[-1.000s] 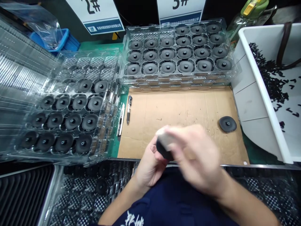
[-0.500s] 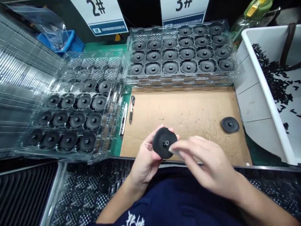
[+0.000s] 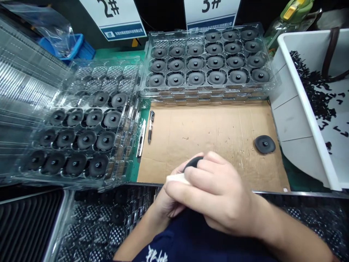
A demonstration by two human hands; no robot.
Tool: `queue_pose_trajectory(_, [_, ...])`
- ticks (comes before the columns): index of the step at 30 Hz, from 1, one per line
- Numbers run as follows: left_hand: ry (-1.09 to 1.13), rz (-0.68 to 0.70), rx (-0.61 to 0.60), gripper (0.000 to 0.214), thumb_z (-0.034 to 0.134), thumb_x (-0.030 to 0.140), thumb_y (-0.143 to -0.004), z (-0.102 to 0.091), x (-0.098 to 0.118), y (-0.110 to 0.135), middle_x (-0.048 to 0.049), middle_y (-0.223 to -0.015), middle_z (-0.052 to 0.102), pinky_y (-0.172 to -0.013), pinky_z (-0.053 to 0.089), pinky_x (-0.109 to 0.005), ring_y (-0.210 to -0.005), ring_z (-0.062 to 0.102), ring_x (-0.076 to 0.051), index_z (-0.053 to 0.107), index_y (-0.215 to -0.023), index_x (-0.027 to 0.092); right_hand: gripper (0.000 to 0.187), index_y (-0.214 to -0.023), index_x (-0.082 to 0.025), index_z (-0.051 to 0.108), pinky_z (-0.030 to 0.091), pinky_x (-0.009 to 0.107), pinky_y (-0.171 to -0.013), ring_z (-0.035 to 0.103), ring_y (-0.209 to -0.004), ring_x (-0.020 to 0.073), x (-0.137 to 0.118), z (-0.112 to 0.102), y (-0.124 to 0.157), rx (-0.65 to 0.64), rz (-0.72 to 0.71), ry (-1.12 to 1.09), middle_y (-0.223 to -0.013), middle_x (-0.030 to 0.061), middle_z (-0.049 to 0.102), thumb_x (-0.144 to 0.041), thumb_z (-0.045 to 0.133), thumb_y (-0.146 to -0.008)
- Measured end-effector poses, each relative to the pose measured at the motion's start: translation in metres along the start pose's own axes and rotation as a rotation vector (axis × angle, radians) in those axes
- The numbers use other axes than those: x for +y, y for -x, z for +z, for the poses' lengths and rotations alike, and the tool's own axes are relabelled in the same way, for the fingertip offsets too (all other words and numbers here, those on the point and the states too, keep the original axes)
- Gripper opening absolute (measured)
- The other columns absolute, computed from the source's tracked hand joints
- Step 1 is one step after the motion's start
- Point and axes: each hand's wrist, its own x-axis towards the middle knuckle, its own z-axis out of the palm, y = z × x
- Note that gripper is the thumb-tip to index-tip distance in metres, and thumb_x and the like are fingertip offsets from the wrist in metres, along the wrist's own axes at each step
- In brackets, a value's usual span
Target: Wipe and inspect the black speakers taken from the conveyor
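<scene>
- The left hand (image 3: 163, 204) sits low at the near edge of the bench, fingers closed around a black disc (image 3: 193, 162) held up off the cardboard and tilted steeply; only a dark sliver of it shows.
- The right hand (image 3: 216, 193) is folded narrow across it, hiding most of the disc and seeming to pinch a white piece (image 3: 177, 177), perhaps cloth or a pad; I cannot tell which.
- The disc is probably light, easy for 1 hand. It looks dull rather than glossy, so not very slippery; I would guess fairly stiff plastic or rubber, firm in the middle, with a thin rim that might mark or bend if squeezed.
- The best hold would be by opposite sides of the rim, keeping pressure off the small stub that shows at the middle of the loose disc (image 3: 265, 144).
- That disc lies flat, stub up, on the right side of the cardboard (image 3: 209, 123). A pen (image 3: 151, 127) lies on the left side, with a knife (image 3: 141, 138) just beside it.
- Farther left, a clear tray (image 3: 68, 183) shows 14 discs on top.
- Behind the cardboard, the back tray (image 3: 207, 87) shows 21.
- To the right, a white bin (image 3: 289, 105) holds small black scraps (image 3: 313, 82).
</scene>
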Motion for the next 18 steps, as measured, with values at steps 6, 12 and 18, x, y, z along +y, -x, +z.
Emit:
queue_pose_trajectory(6, [0.039,-0.007,-0.047,0.057,0.081,0.037,-0.056,-0.001,0.003,-0.001,-0.0067,-0.113,0.065,-0.08,0.054,-0.033,-0.097,0.064,-0.027,0.064,-0.108,0.022,0.02,-0.105,-0.022,0.062,0.041,0.025,-0.07,0.057,-0.079,0.0123,0.05,0.002,0.021,0.034,0.55,-0.139,-0.096,0.0004,0.065,-0.02,0.047,-0.09])
queue_pose_trajectory(12, [0.07,0.005,-0.108,0.062,0.073,0.044,-0.063,-0.008,0.006,-0.002,-0.0114,-0.13,0.055,-0.084,0.054,-0.034,-0.111,0.057,-0.032,0.058,-0.119,0.022,0.021,-0.103,-0.022,0.062,0.047,0.028,-0.07,0.061,-0.082,0.0161,0.065,0.056,0.086,-0.051,0.741,-0.221,-0.098,0.0025,0.067,-0.025,0.047,-0.089])
queue_pose_trajectory(18, [0.061,0.007,-0.108,0.053,0.069,0.039,-0.071,-0.012,0.004,-0.003,-0.0103,-0.129,0.056,-0.091,0.05,-0.038,-0.111,0.057,-0.029,0.057,-0.12,0.024,0.021,-0.104,-0.022,0.062,0.049,0.029,-0.071,0.061,-0.083,0.0164,0.051,0.056,0.085,0.061,0.773,-0.235,-0.098,0.0036,0.066,-0.026,0.047,-0.089])
